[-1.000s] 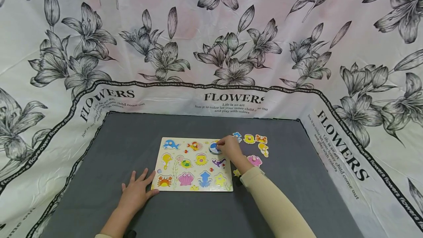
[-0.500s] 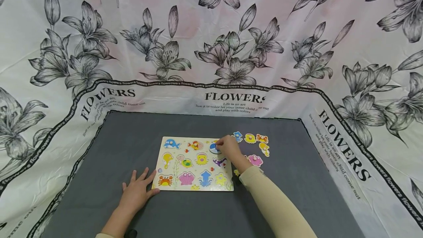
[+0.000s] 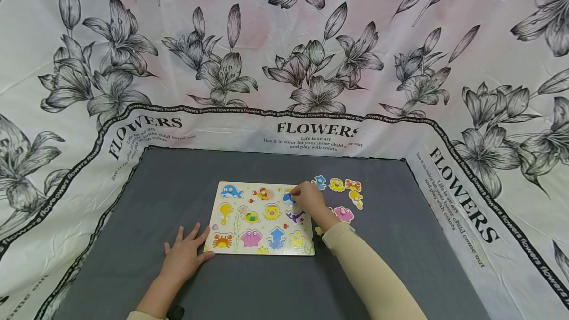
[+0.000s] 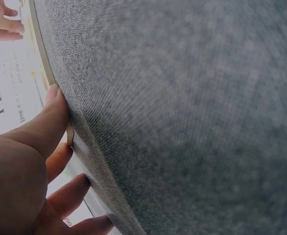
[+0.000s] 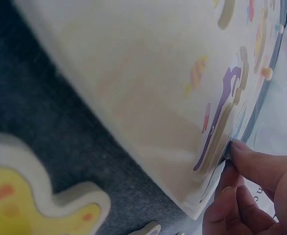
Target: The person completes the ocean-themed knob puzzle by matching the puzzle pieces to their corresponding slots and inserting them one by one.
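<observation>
A pale puzzle board (image 3: 247,187) printed with sea animals lies on the dark grey cloth. At its upper right corner my right hand (image 3: 311,201) pinches a rounded blue piece (image 3: 288,199) between thumb and fingertips, over that spot on the board. The fingers partly cover this piece; in the right wrist view the thumb (image 5: 256,161) meets a finger at the board's edge. My left hand (image 3: 183,256) rests at the lower left corner with fingers spread, thumb and index fingertip touching the board's edge, as the left wrist view shows.
Right of the board lie several loose pieces: a blue one (image 3: 319,182), an orange crab (image 3: 353,185), a pink clam (image 3: 344,214), yellow ones (image 3: 355,199) and a partly hidden yellow star (image 3: 318,231). Flower-printed cloth (image 3: 249,132) borders the grey area.
The blue piece under my right fingertips shows less of its pale rim and looks flatter against the board. Both hands stay in place; the whole view has shifted slightly.
</observation>
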Available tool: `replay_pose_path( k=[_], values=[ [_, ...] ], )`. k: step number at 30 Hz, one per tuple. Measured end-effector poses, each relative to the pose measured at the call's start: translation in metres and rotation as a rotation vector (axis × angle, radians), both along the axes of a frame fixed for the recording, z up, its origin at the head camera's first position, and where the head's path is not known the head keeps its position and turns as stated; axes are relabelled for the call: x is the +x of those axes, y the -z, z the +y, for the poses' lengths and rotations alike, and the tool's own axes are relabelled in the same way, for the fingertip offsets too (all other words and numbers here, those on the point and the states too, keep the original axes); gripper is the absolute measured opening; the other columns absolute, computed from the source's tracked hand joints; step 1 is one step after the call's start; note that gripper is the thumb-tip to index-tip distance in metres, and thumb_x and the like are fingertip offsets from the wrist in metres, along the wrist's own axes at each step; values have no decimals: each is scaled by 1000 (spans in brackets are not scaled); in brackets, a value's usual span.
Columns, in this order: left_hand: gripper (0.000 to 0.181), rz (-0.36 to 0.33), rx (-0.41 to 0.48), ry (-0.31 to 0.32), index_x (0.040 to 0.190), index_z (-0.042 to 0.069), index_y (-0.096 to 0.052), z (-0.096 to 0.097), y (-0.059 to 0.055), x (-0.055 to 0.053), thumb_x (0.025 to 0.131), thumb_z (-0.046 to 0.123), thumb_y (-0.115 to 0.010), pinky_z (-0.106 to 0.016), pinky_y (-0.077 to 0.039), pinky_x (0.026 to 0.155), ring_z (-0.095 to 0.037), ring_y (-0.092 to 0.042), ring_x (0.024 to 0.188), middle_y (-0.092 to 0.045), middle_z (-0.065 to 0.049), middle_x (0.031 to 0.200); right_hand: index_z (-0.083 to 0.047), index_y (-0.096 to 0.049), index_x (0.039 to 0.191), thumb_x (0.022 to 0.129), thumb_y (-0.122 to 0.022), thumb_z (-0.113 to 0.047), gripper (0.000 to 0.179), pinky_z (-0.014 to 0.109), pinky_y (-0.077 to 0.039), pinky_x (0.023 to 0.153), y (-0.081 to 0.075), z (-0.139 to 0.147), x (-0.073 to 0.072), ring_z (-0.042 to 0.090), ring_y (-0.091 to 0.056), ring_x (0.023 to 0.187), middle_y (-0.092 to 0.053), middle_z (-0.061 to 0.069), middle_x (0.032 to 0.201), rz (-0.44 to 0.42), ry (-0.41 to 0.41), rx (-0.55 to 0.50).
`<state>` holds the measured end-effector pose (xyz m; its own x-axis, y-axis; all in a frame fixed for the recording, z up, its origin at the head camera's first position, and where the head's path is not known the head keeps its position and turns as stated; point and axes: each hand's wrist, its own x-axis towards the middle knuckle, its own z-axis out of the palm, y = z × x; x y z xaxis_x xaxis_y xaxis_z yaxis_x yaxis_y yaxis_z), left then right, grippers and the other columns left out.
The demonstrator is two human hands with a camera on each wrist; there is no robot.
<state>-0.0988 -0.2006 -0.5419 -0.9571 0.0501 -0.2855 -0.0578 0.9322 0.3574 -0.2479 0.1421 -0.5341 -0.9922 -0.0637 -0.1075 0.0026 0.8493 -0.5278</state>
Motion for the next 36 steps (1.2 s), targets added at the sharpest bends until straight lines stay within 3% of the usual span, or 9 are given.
replay_pose_path(
  k=[11, 36],
  values=[
    [82, 13, 8, 8, 154, 17, -44, 0, -3, 0, 84, 46, -77, -86, -15, 104, -59, -11, 148, -32, -22, 161, -10, -80, 101, 92, -76, -16, 11, 32, -57, 74, 4, 7, -5, 15, -63, 80, -74, 4, 95, -33, -23, -85],
    [81, 28, 3, 10, 153, 17, -45, 0, -1, 2, 84, 46, -77, -86, -16, 103, -59, -13, 147, -34, -22, 161, -10, -78, 106, 92, -77, -18, 16, 32, -55, 72, 9, 8, -3, 17, -63, 84, -70, 5, 100, -33, -51, -96]
  ],
)
